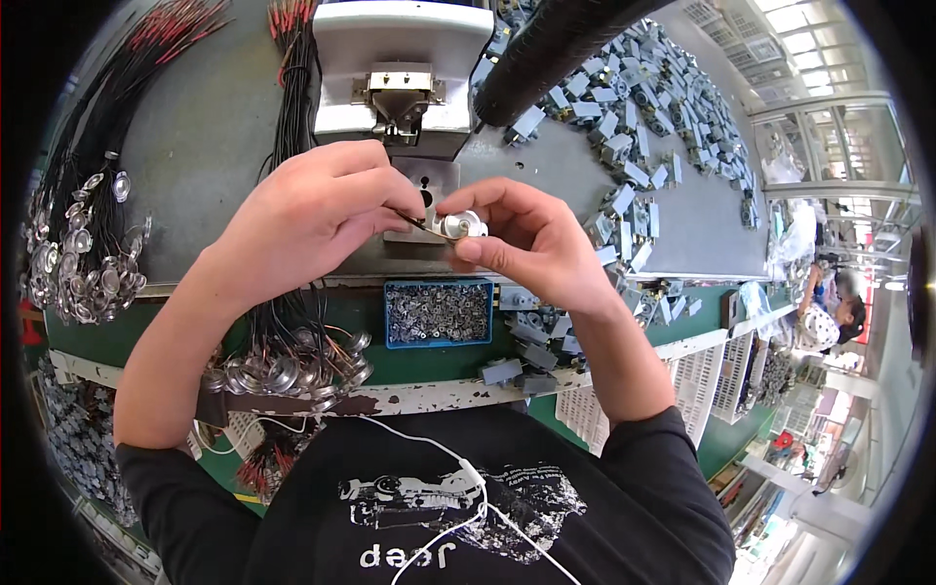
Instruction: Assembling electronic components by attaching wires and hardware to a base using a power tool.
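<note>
My right hand [546, 249] grips a small round silver metal cup [462, 225] between thumb and fingers. From the cup a thin dark wire [421, 223] runs to my left hand [310, 210], whose thumb and forefinger are pinched on it. Both hands are raised over the small metal plate [445, 179] at the foot of a white bench press [403, 39]. The press's dark tool head [400, 105] is just beyond my fingers, apart from them. My left fingers hide part of the wire.
A blue tray [439, 341] of small metal parts sits at the table's near side. Grey box-shaped parts [624, 127] pile up on the right, beside a black pole [546, 58]. Wired metal cups [83, 244] and red-tipped black cables [146, 49] lie left. A person [829, 317] is far right.
</note>
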The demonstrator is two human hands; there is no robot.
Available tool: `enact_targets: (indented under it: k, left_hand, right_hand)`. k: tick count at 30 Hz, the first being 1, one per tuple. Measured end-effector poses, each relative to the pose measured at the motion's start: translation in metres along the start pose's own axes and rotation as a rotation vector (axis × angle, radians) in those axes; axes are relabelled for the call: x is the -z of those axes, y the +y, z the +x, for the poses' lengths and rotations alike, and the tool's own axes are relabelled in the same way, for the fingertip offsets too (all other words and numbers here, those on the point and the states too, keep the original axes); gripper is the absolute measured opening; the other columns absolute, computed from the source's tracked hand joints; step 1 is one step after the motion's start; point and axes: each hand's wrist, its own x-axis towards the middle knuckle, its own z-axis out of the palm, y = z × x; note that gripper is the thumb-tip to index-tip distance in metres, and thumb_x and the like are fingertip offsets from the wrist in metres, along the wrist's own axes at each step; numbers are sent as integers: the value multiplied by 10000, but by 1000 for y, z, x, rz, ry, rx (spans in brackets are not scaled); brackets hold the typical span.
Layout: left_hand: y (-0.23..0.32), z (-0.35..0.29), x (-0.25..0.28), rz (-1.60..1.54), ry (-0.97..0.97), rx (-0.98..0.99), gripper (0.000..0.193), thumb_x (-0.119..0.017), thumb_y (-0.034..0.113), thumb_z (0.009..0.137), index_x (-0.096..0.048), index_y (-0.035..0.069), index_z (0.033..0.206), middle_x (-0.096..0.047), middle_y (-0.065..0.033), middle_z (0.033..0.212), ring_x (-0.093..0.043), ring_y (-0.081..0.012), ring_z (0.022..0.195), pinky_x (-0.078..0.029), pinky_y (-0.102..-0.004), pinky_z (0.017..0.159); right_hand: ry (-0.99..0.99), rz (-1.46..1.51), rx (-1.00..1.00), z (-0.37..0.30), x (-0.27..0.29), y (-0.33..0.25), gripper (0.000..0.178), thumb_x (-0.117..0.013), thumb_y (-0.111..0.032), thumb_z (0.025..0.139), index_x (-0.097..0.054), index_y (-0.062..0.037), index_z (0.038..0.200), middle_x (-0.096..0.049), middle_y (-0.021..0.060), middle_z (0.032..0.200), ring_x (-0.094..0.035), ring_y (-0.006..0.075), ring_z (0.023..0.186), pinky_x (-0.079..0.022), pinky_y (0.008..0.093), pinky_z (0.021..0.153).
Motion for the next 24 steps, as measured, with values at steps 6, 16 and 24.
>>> enact_targets:
  k: [6,16,24]
  left_hand:
    - [-13,-5,-8,-222,94,-42,228,-747,-55,779,-754,93,952,-638,-17,872,-653,-228,816,-521,-339,692]
    - [-18,-13,-7,79,-189,-335,179,-773,87,761,-738,127,931,-655,5,919,-637,-224,895,-502,-364,799]
    - [-5,-24,-12,93,-123,-101,259,-828,101,762,-739,91,1005,-674,-48,915,-655,-269,882,-516,-397,805]
  right_hand:
    - [16,226,40,11,1,3,330,-648,-56,1018,-587,41,1328,-733,136,1100,-729,192,971,-602,345,906]
    - [-571,15,-278,62,20,1,336,-690,-53,983,-520,24,1263,-724,132,1075,-739,200,933,-599,323,852]
    - [205,-1100,363,5,-1,33,642,-783,-130,847,-532,-26,1429,-575,213,1385,-598,408,1210,-503,460,1022]
